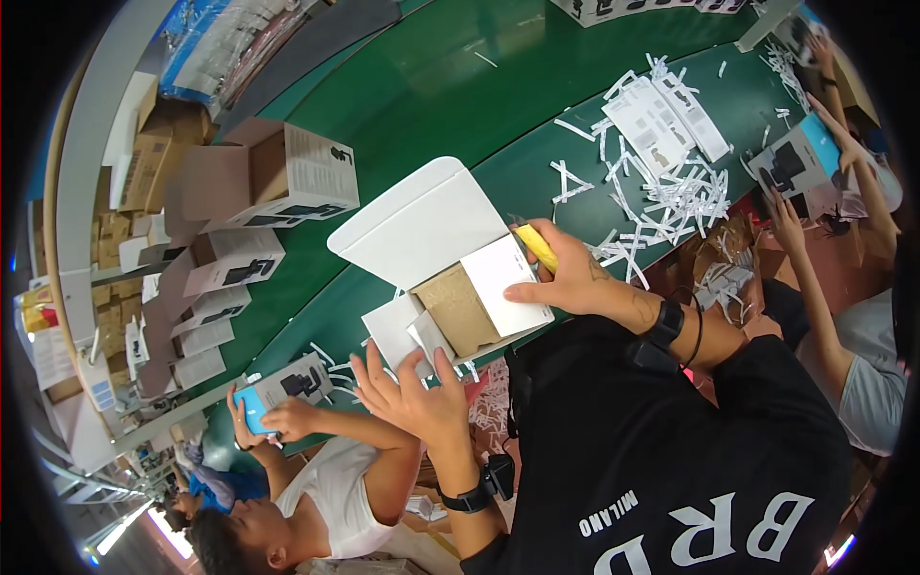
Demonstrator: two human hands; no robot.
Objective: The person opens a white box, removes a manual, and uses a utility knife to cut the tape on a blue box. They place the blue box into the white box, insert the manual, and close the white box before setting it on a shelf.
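Observation:
An open white carton (505, 284) stands in front of me, its big lid (426, 216) raised on the far side and its brown cardboard inside (458, 305) showing. My right hand (573, 273) is at the carton's right, fingers closed round a yellow-handled cutter (537, 247) and thumb lying on the white right flap. At the near left corner is my left hand (422, 401), fingers spread beside the white left flap (390, 333); whether a fingertip touches that flap I cannot tell.
Cut white paper strips (685, 201) and printed cards (652, 125) lie on the green table (383, 105) at right. Several open printed cartons (316, 177) line the left. One co-worker handles a blue-and-white box (287, 388) at lower left, another a similar box (800, 168) at right.

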